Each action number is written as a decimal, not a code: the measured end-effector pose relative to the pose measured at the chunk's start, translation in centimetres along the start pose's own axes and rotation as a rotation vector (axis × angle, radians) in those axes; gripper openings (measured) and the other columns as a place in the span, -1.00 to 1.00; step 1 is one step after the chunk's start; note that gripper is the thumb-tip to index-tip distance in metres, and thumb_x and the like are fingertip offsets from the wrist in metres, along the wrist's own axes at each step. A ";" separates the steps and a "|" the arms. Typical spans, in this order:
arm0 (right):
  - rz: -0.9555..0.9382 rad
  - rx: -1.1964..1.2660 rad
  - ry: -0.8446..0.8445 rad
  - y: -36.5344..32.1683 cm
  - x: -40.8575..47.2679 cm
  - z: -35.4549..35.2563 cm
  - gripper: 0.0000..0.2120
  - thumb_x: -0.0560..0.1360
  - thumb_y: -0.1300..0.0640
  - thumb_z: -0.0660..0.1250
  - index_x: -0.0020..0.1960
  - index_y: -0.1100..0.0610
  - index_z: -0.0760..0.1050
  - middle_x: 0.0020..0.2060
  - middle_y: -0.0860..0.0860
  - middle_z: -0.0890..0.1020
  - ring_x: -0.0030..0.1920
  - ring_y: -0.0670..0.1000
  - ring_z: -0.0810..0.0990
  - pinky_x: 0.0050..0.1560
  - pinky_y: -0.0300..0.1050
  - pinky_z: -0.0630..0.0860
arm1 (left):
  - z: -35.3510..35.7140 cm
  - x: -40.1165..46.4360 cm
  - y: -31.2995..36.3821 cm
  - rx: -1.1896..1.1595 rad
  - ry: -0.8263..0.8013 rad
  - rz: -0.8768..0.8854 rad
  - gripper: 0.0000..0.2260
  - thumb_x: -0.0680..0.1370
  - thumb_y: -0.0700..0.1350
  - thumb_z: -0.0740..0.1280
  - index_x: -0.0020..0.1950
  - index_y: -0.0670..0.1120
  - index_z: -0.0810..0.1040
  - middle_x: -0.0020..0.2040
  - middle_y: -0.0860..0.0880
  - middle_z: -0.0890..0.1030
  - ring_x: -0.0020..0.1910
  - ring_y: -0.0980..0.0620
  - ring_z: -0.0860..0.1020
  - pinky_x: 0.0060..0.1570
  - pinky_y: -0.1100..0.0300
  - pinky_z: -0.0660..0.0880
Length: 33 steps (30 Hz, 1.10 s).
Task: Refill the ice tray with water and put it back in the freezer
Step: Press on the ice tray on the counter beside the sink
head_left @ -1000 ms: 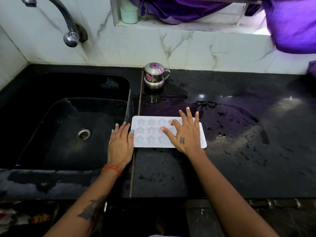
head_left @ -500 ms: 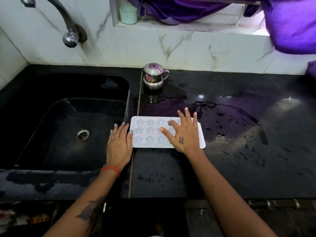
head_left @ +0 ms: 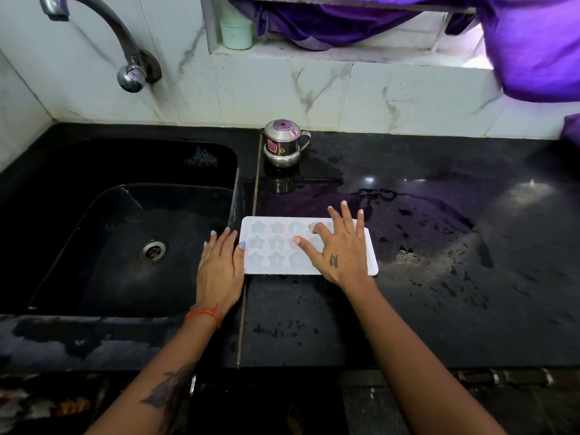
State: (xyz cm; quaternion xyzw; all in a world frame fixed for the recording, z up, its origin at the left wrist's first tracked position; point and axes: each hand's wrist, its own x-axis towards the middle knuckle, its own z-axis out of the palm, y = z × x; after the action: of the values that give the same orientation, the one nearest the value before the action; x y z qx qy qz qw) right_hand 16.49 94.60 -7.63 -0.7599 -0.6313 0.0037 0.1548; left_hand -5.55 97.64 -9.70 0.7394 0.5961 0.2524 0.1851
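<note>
A white ice tray [head_left: 276,246] with star-shaped holes lies flat on the black counter [head_left: 439,293], just to the right of the sink [head_left: 94,246]. Its left end sits close to the line where the counter meets the sink.

The right hand [head_left: 340,249] lies flat on top of the right half of the tray. Its fingers are spread apart and mostly straight, and they press down on the tray without curling round it. One finger bends a little over a star hole.

The left hand [head_left: 219,268] rests flat by the left end of the tray, over the edge of the sink. Its fingers are straight and close together, and its thumb touches the tray's left edge (the nails are painted light blue). A thin orange thread goes round the left wrist.

The counter to the right of the tray is wet, with puddles. A small steel pot [head_left: 282,146] with a lid stands at the back by the wall. A bent tap [head_left: 125,51] comes out of the wall above the sink. A purple cloth [head_left: 533,48] hangs at the top right.
</note>
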 end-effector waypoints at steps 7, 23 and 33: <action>0.023 -0.012 0.018 -0.1 0.0 0.1 -0.32 0.40 -0.48 -0.19 0.08 -0.10 0.51 0.48 0.13 0.26 0.55 0.10 -0.09 0.47 0.15 -0.34 | 0.0 0.0 0.1 -0.011 0.002 -0.004 -0.47 0.59 0.10 -0.07 0.45 -0.15 0.31 0.48 -0.10 0.30 0.52 -0.05 0.12 0.49 0.10 -0.05; -0.039 0.122 0.091 -0.3 0.2 -0.5 -0.30 0.40 -0.49 -0.10 0.06 -0.02 0.54 0.44 0.11 0.34 0.54 0.08 0.00 0.50 0.15 -0.26 | 0.0 0.1 0.2 -0.016 0.010 0.003 -0.50 0.61 0.07 -0.04 0.44 -0.15 0.32 0.48 -0.11 0.31 0.52 -0.06 0.13 0.47 0.15 -0.07; -0.097 0.101 0.105 -3.0 1.3 -0.1 -0.35 0.43 -0.43 -0.04 0.02 0.03 0.58 0.42 0.13 0.37 0.54 0.10 0.04 0.50 0.16 -0.22 | 0.1 0.2 0.0 -0.015 0.006 -0.005 -0.46 0.58 0.11 -0.08 0.45 -0.14 0.31 0.49 -0.09 0.29 0.52 -0.04 0.12 0.48 0.13 -0.05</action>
State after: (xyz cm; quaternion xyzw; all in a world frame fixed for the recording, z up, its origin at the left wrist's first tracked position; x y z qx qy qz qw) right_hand 13.93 96.29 -6.58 -0.7189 -0.6573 -0.0117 0.2258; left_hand -5.47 97.78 -9.71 0.7356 0.5967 0.2588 0.1896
